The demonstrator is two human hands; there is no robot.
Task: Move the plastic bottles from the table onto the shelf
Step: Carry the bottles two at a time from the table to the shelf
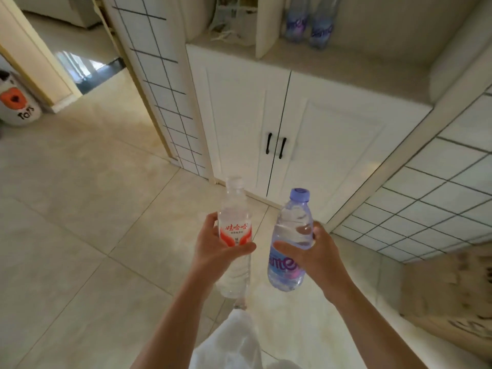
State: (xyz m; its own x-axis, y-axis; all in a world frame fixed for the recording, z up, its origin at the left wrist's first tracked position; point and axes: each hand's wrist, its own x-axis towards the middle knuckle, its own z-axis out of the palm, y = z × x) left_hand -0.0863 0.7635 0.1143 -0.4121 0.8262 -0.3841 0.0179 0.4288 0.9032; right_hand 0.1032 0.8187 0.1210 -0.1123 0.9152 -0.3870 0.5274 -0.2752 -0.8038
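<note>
Head view: the left hand (pixel 213 243) is grasping a clear red-labelled plastic bottle (pixel 234 235). The right hand (pixel 314 251) is gripping a blue-capped clear plastic bottle (pixel 291 241), both upright, probably for standing on the white shelf (pixel 332 62) ahead.

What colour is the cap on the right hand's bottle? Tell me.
Pale purple cap, seen in the head view.

Two bottles (pixel 308 20) occupy the shelf's (pixel 346 59) back; front clear.
</note>
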